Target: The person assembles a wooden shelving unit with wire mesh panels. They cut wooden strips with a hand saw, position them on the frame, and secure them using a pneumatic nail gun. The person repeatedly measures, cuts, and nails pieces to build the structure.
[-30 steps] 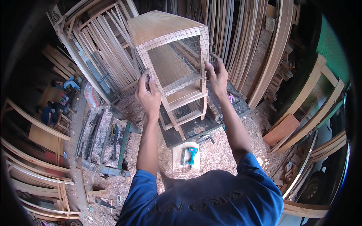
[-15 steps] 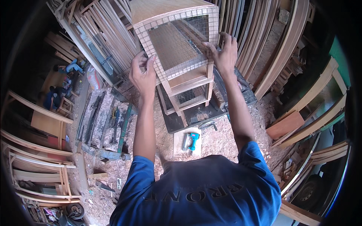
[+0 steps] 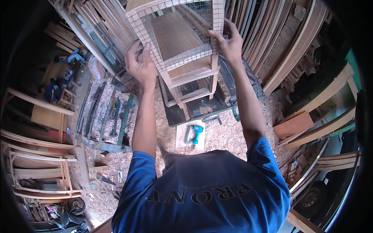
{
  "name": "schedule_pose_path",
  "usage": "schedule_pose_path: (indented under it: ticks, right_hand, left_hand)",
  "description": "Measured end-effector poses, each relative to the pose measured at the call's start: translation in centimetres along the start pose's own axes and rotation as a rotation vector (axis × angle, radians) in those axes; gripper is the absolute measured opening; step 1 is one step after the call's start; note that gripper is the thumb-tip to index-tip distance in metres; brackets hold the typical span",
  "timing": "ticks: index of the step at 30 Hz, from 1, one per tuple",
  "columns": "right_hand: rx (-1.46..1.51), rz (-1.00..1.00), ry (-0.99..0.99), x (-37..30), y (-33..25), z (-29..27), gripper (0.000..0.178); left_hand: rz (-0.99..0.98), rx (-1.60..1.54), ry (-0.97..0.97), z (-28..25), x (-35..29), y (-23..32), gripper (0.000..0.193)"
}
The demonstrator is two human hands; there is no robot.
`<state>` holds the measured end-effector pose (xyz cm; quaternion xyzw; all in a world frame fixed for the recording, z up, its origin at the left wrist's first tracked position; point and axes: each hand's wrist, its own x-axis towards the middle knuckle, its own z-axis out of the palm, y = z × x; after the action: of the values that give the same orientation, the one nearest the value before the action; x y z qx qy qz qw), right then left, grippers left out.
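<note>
A wooden cage with wire mesh stands upright on a dark work table. Square wire mesh covers the upper box's open front and its wooden frame. My left hand is at the mesh's left edge, thumb on the front and fingers curled by the side. At the right edge, my right hand has its thumb on the mesh and its fingers around the frame's side. The finger ends behind the edges are partly hidden. A teal nail gun lies below the table's near edge.
Long boards lean at the back left, more planks at the back right. A low bench with bar-like tools stands left. Wood shavings cover the floor. People sit far left. Wooden frames line the left.
The view has shifted, so the cage, table and nail gun appear higher and slightly left. Both hands keep nearly the same places on the mesh edges.
</note>
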<state>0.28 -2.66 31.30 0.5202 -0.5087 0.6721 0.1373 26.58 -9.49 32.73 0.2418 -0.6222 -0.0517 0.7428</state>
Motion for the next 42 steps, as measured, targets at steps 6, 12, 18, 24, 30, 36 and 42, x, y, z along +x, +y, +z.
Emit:
schedule_pose_path:
  ticks: [6,12,18,24,30,36,42]
  right_hand:
    - [-0.033,0.037,0.087,0.2,-1.7,-0.2,0.059]
    - [-0.050,-0.005,-0.019,1.9,-1.7,-1.1,0.046]
    - [-0.057,0.134,-0.166,2.9,-1.7,-1.9,0.041]
    - [-0.075,0.193,-0.213,3.1,-2.1,-2.3,0.050]
    - [-0.118,0.216,-0.205,2.9,-2.9,-2.1,0.049]
    - [0.204,0.426,-0.355,-0.6,-5.8,-5.8,0.033]
    - [0.917,0.742,-0.138,-9.7,-6.5,-0.6,0.017]
  left_hand:
    - [0.032,0.082,-0.020,0.1,0.7,1.5,0.025]
    - [-0.119,0.058,-0.060,-0.3,1.2,1.9,0.024]
    - [-0.067,0.191,-0.065,-0.4,1.0,2.4,0.024]
    - [-0.064,0.188,-0.031,-0.1,0.8,2.8,0.023]
    - [-0.105,0.134,-0.065,-0.6,1.3,3.1,0.021]
    - [0.094,0.099,-0.248,-3.6,7.1,8.8,0.025]
    - [0.395,0.236,-0.734,0.0,13.1,13.0,0.027]
